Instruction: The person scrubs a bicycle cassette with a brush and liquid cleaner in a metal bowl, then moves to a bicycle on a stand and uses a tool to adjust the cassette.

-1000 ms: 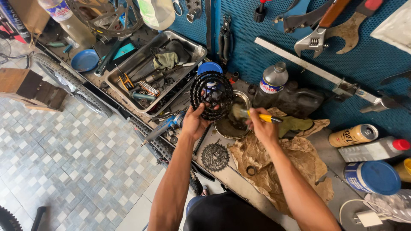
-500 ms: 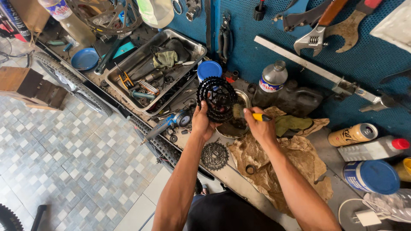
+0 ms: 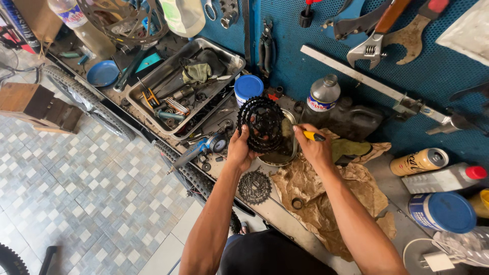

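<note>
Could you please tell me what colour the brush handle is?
Yellow brush handle, head view.

cassette shifted right, brush tucked behind

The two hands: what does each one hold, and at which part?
The left hand grips the black sprocket cluster by its lower toothed edge. The right hand holds a yellow-handled brush by its handle.

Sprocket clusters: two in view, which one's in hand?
The larger black cassette, gripped by the left hand over the metal bowl. The smaller sprocket cluster lies flat on the bench, untouched.
</note>
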